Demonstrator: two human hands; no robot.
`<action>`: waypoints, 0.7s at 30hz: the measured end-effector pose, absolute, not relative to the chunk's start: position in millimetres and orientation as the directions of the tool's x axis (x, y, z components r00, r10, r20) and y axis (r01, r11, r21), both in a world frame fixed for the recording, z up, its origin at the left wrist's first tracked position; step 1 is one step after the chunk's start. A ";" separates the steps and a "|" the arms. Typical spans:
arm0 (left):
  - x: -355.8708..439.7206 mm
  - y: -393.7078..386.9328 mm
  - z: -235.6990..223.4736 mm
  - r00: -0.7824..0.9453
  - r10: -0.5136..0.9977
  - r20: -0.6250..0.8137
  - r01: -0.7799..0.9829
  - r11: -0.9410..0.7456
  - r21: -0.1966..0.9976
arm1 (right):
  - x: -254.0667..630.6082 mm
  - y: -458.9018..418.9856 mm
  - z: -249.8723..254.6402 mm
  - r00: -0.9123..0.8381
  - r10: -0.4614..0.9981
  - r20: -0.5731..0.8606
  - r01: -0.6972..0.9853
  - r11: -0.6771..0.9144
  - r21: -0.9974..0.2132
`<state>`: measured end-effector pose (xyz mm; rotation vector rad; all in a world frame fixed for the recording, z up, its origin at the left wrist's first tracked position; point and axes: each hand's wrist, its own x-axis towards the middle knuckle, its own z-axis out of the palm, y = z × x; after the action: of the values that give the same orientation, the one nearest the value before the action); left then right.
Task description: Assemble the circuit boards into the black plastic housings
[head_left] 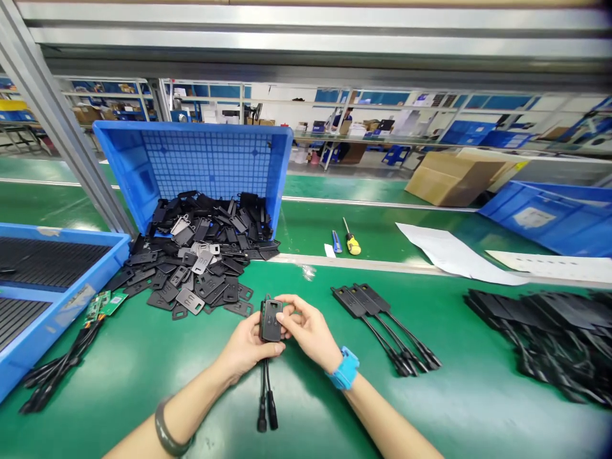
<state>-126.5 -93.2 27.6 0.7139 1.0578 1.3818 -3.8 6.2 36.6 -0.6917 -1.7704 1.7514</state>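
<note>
Between my two hands is a small black plastic case [271, 322] with two cables [266, 389] hanging down toward me, each ending in a round connector. My left hand [246, 347] grips the case from its left side and lower end. The fingers of my right hand [306, 325] close on its right edge, with the thumb on the front face. Just behind lies a heap of flat black covers [205, 280] with cut-outs, spilling from a tipped blue crate [119, 172]. To the right rest several similar cased units with cables [366, 299].
A blue tray [108, 252] stands at the left, beside green circuit boards with black cables [76, 350]. Behind are a yellow screwdriver [352, 242], a blue cutter [337, 242] and white paper [449, 252]. More cased units [535, 325] pile up at the far right. A metal post [71, 115] rises at left.
</note>
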 end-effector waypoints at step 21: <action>-123.4 -94.7 36.1 -0.089 0.974 -0.208 -0.177 0.190 0.966 | 1.2 12.5 31.5 -0.784 0.614 -0.090 0.009 -0.134 -0.991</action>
<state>-123.4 -94.7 36.1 0.8856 1.2494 1.2100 1.2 12.5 31.5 -0.6945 -1.7281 1.9721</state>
